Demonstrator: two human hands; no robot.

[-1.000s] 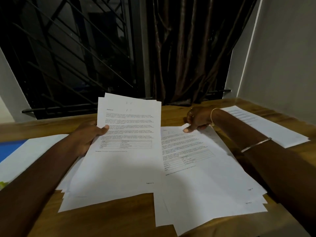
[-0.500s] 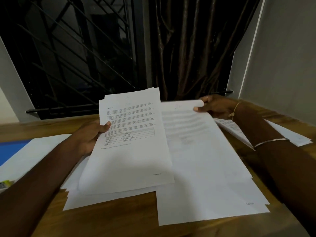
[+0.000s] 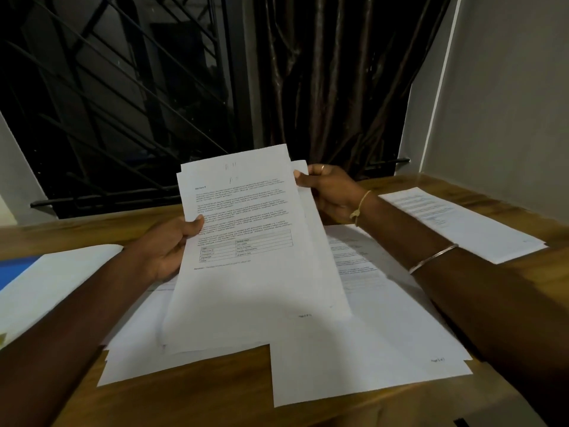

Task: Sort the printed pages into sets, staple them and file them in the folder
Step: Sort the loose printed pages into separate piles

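I hold a raised stack of printed pages (image 3: 252, 272) above the wooden table (image 3: 191, 392). My left hand (image 3: 172, 248) grips the stack's left edge, thumb on the top sheet. My right hand (image 3: 329, 189) pinches the top right corner, where one sheet sits tucked behind the others. The top page carries text and a small table. Under the stack lie loose pages (image 3: 369, 349) spread flat, right of centre, and more sheets (image 3: 129, 359) fan out at the lower left. No stapler shows.
A separate printed page (image 3: 455, 223) lies at the table's far right. A white sheet (image 3: 55, 282) rests on something blue (image 3: 15, 269) at the left edge. A barred window and dark curtain stand behind the table; a wall closes the right side.
My right hand lifted a sheet off the flat pile on the right and brought it left, behind the stack in my left hand. The stack now stands more upright.
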